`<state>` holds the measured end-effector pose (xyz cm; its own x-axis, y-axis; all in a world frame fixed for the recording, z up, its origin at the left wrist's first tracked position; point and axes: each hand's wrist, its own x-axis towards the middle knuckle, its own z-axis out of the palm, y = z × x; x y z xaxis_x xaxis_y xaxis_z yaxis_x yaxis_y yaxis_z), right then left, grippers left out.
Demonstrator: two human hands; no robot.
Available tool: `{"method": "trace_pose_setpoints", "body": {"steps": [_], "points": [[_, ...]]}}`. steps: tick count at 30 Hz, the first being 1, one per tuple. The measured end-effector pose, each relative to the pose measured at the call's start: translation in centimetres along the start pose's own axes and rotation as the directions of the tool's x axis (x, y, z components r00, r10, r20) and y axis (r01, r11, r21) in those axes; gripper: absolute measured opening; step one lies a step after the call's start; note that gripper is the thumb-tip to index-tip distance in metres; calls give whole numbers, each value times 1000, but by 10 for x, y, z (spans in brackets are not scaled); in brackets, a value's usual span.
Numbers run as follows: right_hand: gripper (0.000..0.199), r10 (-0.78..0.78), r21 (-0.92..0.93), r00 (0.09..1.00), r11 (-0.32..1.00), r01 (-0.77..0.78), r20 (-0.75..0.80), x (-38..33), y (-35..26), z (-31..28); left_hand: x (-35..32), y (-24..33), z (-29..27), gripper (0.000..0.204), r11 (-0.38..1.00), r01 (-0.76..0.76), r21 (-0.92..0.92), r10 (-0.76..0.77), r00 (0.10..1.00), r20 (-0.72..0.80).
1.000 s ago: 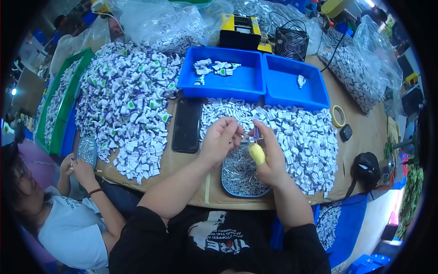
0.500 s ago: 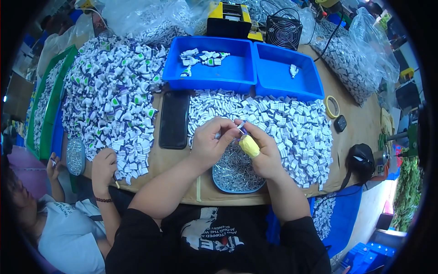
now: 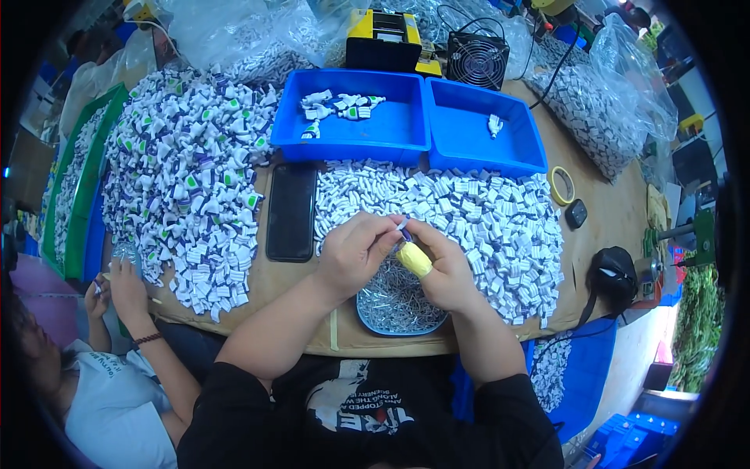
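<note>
My left hand (image 3: pixel 353 254) and my right hand (image 3: pixel 449 273) meet above a blue tray of small metal pins (image 3: pixel 394 309). Between their fingertips is a small white and purple plastic piece (image 3: pixel 404 229), pinched from both sides and partly covered by the fingers. Yellow tape (image 3: pixel 414 259) wraps my right thumb. Just beyond my hands spreads a heap of small white plastic parts (image 3: pixel 500 234), some curved and some ribbed blocks. Whether a pin is also in my fingers cannot be made out.
Two blue bins (image 3: pixel 351 144) (image 3: pixel 488 160) holding a few assembled pieces stand behind the heap. A black phone (image 3: pixel 291 213) lies left of my hands, beside a larger pile of white, purple and green pieces (image 3: pixel 183 172). A co-worker's hand (image 3: pixel 127 289) is at far left; a tape roll (image 3: pixel 562 186) is right.
My hands stay together on the small piece, with slight finger movement. The co-worker's hand has moved left, away from the pile's front edge toward the other hand. The whole view has shifted a little.
</note>
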<state>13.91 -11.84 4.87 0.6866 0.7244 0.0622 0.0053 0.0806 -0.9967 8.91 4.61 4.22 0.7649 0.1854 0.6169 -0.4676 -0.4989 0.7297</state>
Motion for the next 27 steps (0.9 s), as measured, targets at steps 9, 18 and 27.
{"method": "trace_pose_setpoints", "body": {"steps": [9,18,27], "points": [[41,46,117,999,992,-43,-20,1,-7,2,6,2,-3,11,978,-164,126,160,986,37],[43,47,169,999,985,-45,-10,1,-7,5,0,6,-5,13,999,-34,42,30,995,97],[36,-35,150,997,988,46,-71,0,-6,8,-4,9,1,17,942,236,-240,-208,969,135]]}}
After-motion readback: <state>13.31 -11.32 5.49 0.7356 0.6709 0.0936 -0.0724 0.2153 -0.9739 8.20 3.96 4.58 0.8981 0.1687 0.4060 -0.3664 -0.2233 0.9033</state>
